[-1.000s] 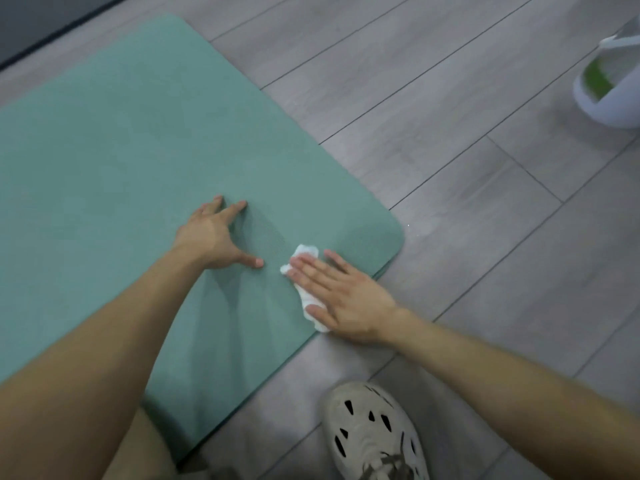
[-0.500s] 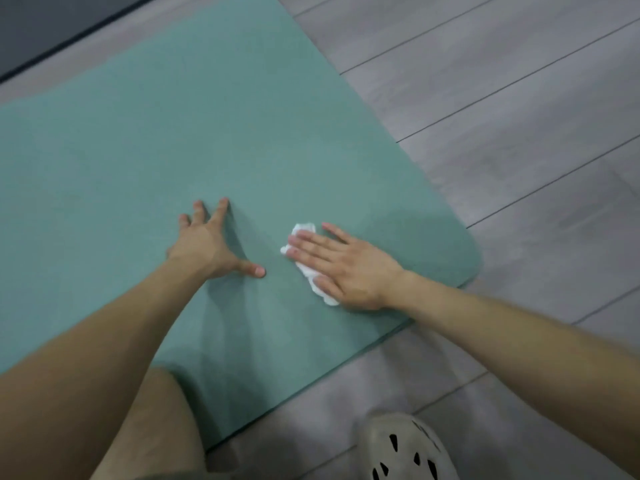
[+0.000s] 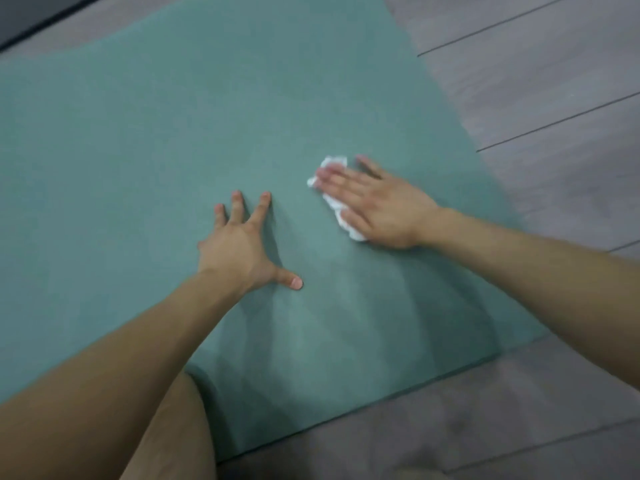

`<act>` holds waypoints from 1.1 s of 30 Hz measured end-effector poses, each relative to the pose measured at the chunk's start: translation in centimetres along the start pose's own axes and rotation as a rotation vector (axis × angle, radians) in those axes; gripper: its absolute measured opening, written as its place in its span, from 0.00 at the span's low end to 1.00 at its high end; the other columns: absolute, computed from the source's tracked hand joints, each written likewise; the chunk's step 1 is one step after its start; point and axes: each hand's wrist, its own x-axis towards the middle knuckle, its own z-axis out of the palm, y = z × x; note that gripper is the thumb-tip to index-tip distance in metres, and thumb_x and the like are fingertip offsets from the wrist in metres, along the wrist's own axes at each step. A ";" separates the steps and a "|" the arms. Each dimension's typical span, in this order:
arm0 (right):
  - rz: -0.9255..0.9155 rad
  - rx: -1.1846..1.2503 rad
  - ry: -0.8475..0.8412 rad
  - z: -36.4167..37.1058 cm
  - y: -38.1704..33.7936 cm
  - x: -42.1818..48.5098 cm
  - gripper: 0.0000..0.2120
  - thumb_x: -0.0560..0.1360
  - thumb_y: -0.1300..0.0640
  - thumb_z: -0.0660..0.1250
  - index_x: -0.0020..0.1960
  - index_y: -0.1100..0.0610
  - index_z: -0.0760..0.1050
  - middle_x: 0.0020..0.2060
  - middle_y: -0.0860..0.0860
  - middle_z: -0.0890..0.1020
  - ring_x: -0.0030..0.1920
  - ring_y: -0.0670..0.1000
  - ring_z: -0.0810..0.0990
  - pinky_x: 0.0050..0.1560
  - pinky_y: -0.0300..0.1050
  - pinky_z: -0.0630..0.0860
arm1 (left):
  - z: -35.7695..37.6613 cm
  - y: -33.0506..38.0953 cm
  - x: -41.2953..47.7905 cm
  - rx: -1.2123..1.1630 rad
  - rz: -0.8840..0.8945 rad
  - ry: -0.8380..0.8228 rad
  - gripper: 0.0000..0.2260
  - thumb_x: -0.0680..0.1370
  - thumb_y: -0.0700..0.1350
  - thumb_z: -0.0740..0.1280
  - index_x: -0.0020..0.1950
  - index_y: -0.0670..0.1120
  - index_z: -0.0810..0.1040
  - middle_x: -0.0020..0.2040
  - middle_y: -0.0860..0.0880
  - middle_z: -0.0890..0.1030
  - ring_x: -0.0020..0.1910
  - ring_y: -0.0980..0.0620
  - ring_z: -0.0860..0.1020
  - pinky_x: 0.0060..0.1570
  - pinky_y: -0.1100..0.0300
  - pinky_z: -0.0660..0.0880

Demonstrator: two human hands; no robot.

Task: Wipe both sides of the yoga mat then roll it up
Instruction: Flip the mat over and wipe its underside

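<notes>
While the flat right hand (image 3: 375,206) covers most of a white wipe (image 3: 334,199), the left hand (image 3: 242,244) presses splayed on the teal yoga mat (image 3: 173,133), which runs past the frame's left; grey floor (image 3: 554,98) borders its right and near edges.
</notes>
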 end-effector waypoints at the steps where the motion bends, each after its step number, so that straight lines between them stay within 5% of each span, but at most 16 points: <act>1: 0.196 -0.006 0.016 -0.9 3.7 1.5 0.30 0.86 0.46 0.45 0.86 0.53 0.49 0.85 0.52 0.55 0.85 0.49 0.50 0.84 0.56 0.43 | 0.0 0.1 -0.1 0.003 -0.001 0.003 0.76 0.43 0.81 0.75 0.81 0.67 0.34 0.86 0.51 0.41 0.85 0.40 0.44 0.70 0.29 0.69; 3: 0.573 0.036 0.006 -2.5 9.5 4.1 0.32 0.84 0.46 0.43 0.86 0.55 0.48 0.85 0.54 0.53 0.85 0.51 0.48 0.83 0.56 0.40 | 0.0 0.2 -0.2 0.008 -0.007 0.011 0.76 0.45 0.80 0.76 0.81 0.66 0.34 0.86 0.51 0.40 0.85 0.41 0.44 0.70 0.30 0.69; 5: 0.750 0.087 0.032 -2.8 9.6 6.9 0.35 0.82 0.45 0.42 0.86 0.58 0.48 0.85 0.55 0.53 0.85 0.53 0.48 0.84 0.57 0.40 | 0.0 0.2 -0.3 0.011 -0.012 0.011 0.76 0.46 0.80 0.76 0.81 0.66 0.33 0.86 0.51 0.39 0.85 0.41 0.43 0.70 0.30 0.70; 6: 0.678 0.088 0.042 -2.4 7.6 8.2 0.36 0.82 0.44 0.41 0.86 0.59 0.50 0.85 0.56 0.54 0.85 0.54 0.48 0.84 0.56 0.40 | -0.1 0.2 -0.3 0.011 -0.011 0.003 0.76 0.46 0.80 0.76 0.81 0.66 0.33 0.86 0.51 0.38 0.85 0.41 0.43 0.70 0.30 0.70; 9: 0.010 0.033 0.003 0.2 -0.7 8.5 0.32 0.85 0.46 0.44 0.86 0.58 0.52 0.84 0.55 0.57 0.85 0.54 0.51 0.84 0.55 0.43 | 0.1 0.3 -0.2 0.017 -0.015 0.003 0.76 0.47 0.80 0.76 0.81 0.65 0.32 0.85 0.52 0.36 0.85 0.41 0.42 0.70 0.30 0.69; 11: -0.209 -0.001 -0.095 -0.2 0.0 8.3 0.30 0.87 0.46 0.44 0.86 0.53 0.48 0.85 0.50 0.53 0.85 0.49 0.47 0.84 0.51 0.40 | 0.2 0.4 -0.3 0.011 -0.020 0.008 0.76 0.47 0.79 0.77 0.81 0.65 0.31 0.85 0.51 0.35 0.85 0.40 0.42 0.70 0.30 0.69; 16: 0.444 0.016 -0.056 -3.7 12.0 13.2 0.33 0.83 0.45 0.42 0.87 0.53 0.46 0.86 0.52 0.51 0.85 0.50 0.46 0.84 0.57 0.42 | 0.1 0.7 -0.4 0.010 -0.026 -0.003 0.76 0.49 0.78 0.78 0.81 0.65 0.31 0.85 0.50 0.34 0.85 0.39 0.40 0.71 0.28 0.67; 18: 0.523 0.034 -0.013 -3.6 11.3 14.6 0.33 0.83 0.47 0.42 0.86 0.56 0.47 0.86 0.54 0.51 0.85 0.52 0.46 0.84 0.55 0.41 | 0.0 0.8 -0.4 -0.001 -0.031 -0.011 0.75 0.50 0.77 0.79 0.81 0.65 0.30 0.85 0.50 0.33 0.85 0.39 0.39 0.71 0.27 0.65; 22: 0.043 0.051 -0.005 -1.0 2.2 10.9 0.32 0.84 0.49 0.44 0.85 0.60 0.53 0.84 0.58 0.58 0.85 0.56 0.50 0.85 0.55 0.46 | -0.1 0.9 -0.6 -0.028 -0.037 -0.013 0.75 0.49 0.76 0.79 0.81 0.66 0.32 0.85 0.51 0.35 0.85 0.39 0.40 0.70 0.26 0.65; 25: -0.159 0.022 -0.076 -0.6 -1.4 4.5 0.30 0.87 0.47 0.47 0.86 0.56 0.48 0.86 0.52 0.51 0.85 0.50 0.45 0.84 0.52 0.43 | -0.2 1.1 -0.4 -0.026 -0.049 -0.021 0.76 0.48 0.75 0.80 0.81 0.66 0.33 0.85 0.51 0.36 0.85 0.39 0.41 0.70 0.25 0.66; 30: 0.382 0.003 0.029 -1.4 5.2 -1.0 0.32 0.83 0.47 0.44 0.86 0.53 0.51 0.85 0.52 0.55 0.85 0.50 0.50 0.84 0.57 0.44 | -0.7 1.2 -0.2 -0.050 -0.058 -0.027 0.76 0.45 0.74 0.81 0.81 0.67 0.37 0.86 0.51 0.39 0.85 0.39 0.42 0.69 0.23 0.66; 33: 0.613 0.081 0.112 -1.0 3.0 -0.8 0.35 0.80 0.48 0.45 0.85 0.58 0.55 0.84 0.55 0.58 0.85 0.53 0.53 0.84 0.57 0.46 | -0.9 1.2 -0.3 -0.070 -0.061 -0.031 0.76 0.44 0.74 0.82 0.81 0.68 0.39 0.86 0.52 0.41 0.85 0.38 0.43 0.69 0.24 0.66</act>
